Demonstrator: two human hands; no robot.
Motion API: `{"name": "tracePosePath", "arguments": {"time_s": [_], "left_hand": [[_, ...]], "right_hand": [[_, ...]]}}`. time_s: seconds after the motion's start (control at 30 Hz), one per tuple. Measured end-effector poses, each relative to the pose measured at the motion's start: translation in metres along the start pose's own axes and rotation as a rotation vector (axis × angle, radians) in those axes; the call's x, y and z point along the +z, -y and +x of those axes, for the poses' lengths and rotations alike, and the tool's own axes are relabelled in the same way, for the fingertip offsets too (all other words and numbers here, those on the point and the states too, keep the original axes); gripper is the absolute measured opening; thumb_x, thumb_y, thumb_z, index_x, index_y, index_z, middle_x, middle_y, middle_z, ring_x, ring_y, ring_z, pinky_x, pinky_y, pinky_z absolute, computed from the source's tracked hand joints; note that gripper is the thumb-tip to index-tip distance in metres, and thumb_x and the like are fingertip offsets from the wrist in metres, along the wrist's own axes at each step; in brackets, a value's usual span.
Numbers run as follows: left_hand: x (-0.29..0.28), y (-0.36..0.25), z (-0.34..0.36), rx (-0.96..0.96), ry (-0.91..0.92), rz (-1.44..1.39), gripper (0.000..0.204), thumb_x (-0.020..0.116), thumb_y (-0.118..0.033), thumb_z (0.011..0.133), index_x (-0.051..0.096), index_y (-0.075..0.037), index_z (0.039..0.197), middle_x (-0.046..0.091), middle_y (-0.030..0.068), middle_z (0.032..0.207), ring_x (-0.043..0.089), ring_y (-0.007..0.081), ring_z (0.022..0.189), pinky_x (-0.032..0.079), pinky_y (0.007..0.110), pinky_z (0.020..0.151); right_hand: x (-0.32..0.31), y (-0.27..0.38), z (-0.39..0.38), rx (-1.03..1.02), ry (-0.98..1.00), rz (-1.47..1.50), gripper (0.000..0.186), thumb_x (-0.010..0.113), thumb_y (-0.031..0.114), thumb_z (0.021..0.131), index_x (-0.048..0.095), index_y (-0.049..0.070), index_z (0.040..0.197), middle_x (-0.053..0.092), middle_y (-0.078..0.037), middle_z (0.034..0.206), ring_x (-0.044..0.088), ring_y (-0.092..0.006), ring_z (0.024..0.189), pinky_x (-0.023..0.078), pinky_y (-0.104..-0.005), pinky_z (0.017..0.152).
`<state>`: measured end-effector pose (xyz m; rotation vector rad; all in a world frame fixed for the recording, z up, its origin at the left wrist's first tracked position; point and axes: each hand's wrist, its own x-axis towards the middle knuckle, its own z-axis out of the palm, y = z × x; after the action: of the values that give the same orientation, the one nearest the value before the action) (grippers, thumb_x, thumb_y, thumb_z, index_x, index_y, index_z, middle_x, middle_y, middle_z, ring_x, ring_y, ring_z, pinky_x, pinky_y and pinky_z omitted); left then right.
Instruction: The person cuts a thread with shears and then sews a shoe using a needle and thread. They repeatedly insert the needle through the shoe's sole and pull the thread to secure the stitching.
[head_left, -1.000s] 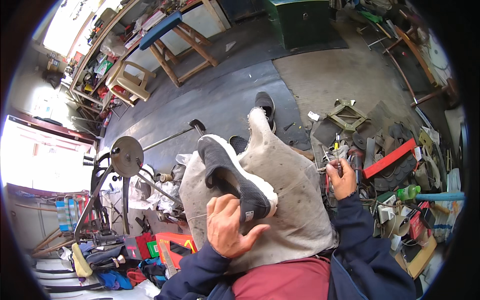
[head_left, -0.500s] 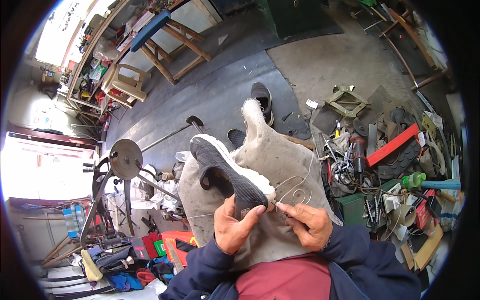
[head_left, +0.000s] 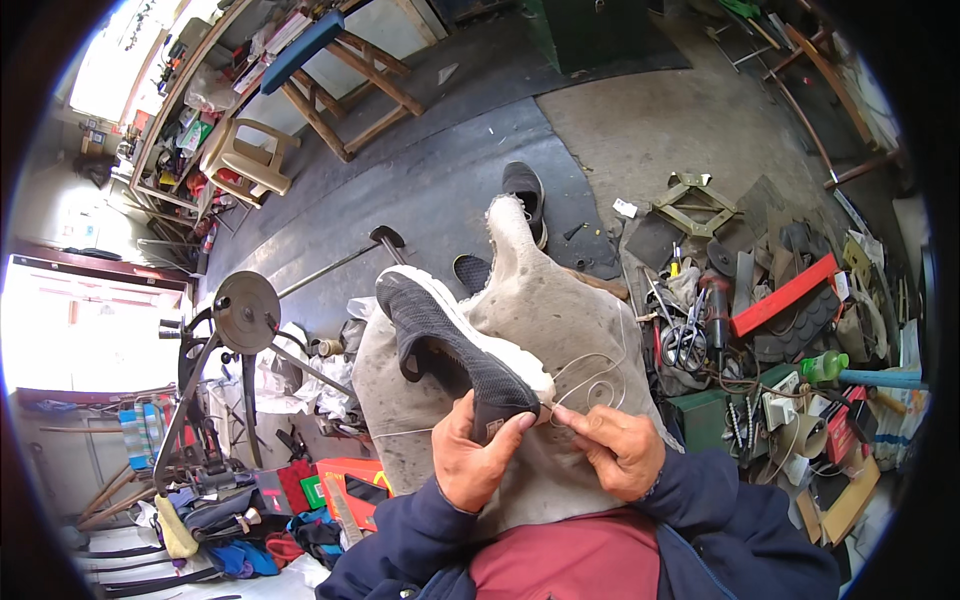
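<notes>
A dark grey knit shoe with a thick white sole lies tilted on its side over my lap, toe pointing away. My left hand grips its heel, thumb pressed on the back. Just right of the heel, my right hand is closed in a pinch on a thin pale thread at the sole's edge. Whether a needle is also between these fingertips is too small to tell. The thread loops over the spotted grey cloth covering my lap; another strand runs left from under the shoe.
A machine with a round metal wheel stands at left. Tools, scissors and a red bar crowd the right side. Another dark shoe is on the floor ahead. A blue-topped stool and beige plastic stool stand far left.
Both hands keep nearly the same place at the heel. The shoe and the right fingertips have shifted very slightly; the view has moved a little.
</notes>
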<state>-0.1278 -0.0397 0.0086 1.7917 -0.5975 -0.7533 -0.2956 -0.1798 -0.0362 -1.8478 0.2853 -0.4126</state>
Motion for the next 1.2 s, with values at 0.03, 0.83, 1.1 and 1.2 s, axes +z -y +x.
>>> {"name": "tracePosePath", "arguments": {"time_s": [0.03, 0.83, 1.1, 1.2], "left_hand": [[0.001, 0.001, 0.0, 0.019, -0.022, 0.041, 0.022, 0.078, -0.005, 0.091, 0.071, 0.0, 0.112, 0.074, 0.0032, 0.095, 0.064, 0.0092, 0.082, 0.051, 0.025, 0.076], [0.003, 0.014, 0.003, 0.226, -0.18, 0.222, 0.022, 0.083, -0.012, 0.084, 0.066, 0.0, 0.089, 0.066, 0.0209, 0.078, 0.065, 0.0373, 0.07, 0.051, 0.041, 0.063], [0.002, 0.027, 0.002, 0.233, -0.187, 0.223, 0.023, 0.079, -0.017, 0.085, 0.064, -0.002, 0.096, 0.068, 0.0196, 0.079, 0.065, 0.0421, 0.075, 0.052, 0.048, 0.067], [0.002, 0.03, 0.002, 0.238, -0.189, 0.229, 0.023, 0.078, -0.018, 0.086, 0.063, -0.003, 0.096, 0.067, 0.0199, 0.078, 0.065, 0.0424, 0.075, 0.051, 0.049, 0.067]], "right_hand": [[-0.002, 0.002, 0.001, 0.01, 0.01, -0.016, 0.054, 0.067, -0.011, 0.086, 0.067, 0.004, 0.138, 0.063, -0.013, 0.082, 0.062, -0.029, 0.068, 0.05, -0.0359, 0.063], [-0.045, 0.008, 0.078, 0.238, 0.438, -0.033, 0.03, 0.073, 0.002, 0.093, 0.077, 0.005, 0.123, 0.078, -0.012, 0.09, 0.073, -0.0176, 0.072, 0.056, -0.0283, 0.067], [-0.036, 0.007, 0.077, 0.19, 0.426, -0.171, 0.03, 0.076, 0.005, 0.093, 0.076, 0.002, 0.123, 0.08, -0.013, 0.096, 0.068, -0.0072, 0.07, 0.054, -0.0258, 0.063], [-0.034, 0.007, 0.077, 0.139, 0.402, -0.224, 0.028, 0.078, 0.006, 0.09, 0.078, 0.003, 0.118, 0.079, -0.015, 0.09, 0.073, -0.0147, 0.069, 0.056, -0.0269, 0.064]]}}
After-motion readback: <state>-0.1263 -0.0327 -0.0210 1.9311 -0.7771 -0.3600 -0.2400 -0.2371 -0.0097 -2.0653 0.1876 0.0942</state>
